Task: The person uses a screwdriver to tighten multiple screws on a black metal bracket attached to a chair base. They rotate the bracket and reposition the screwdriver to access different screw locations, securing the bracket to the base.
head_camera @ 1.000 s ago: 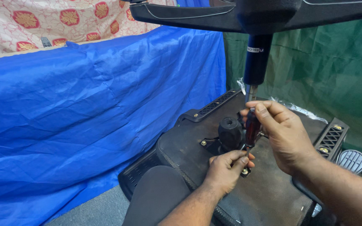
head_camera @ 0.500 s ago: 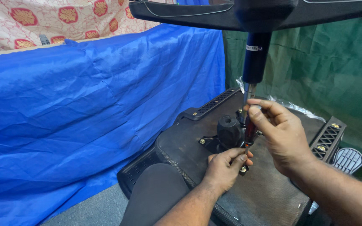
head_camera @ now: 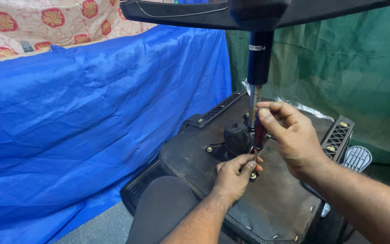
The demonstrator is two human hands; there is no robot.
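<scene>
Right hand: the right hand [head_camera: 294, 138] is closed around the red handle of a screwdriver [head_camera: 260, 133], thumb and fingers wrapped on it, holding it near upright.
Screwdriver: its tip points down toward a screw [head_camera: 254, 176] on the underside of the seat [head_camera: 267, 199]; the tip itself is hidden behind the left fingers, so contact cannot be told.
Left hand: the left hand [head_camera: 234, 175] rests on the seat, fingers pinched together at the lower end of the shaft, just beside the screw. It seems to steady the shaft; whether it truly grips it cannot be told.
Seat: black, lying upside down, its mesh-covered bottom facing up, in the lower middle of the view, just in front of the person.
Mechanism: a black knob [head_camera: 237, 135] stands on the metal plate at the seat's middle, just left of the screwdriver.
Gas column: a blue and silver column [head_camera: 258, 72] rises from the plate behind the right hand up to the black base [head_camera: 204, 13] overhead.
Armrests: one slotted black armrest [head_camera: 217, 110] lies at the far left edge of the seat, another [head_camera: 337, 138] at the right edge.
Backrest: a grey padded part [head_camera: 159, 212] sits in the foreground, touching the seat's near edge.
Surroundings: a blue sheet [head_camera: 82, 122] hangs on the left, a green sheet [head_camera: 348, 68] on the right, a flowered cloth [head_camera: 46, 22] above the blue one.
</scene>
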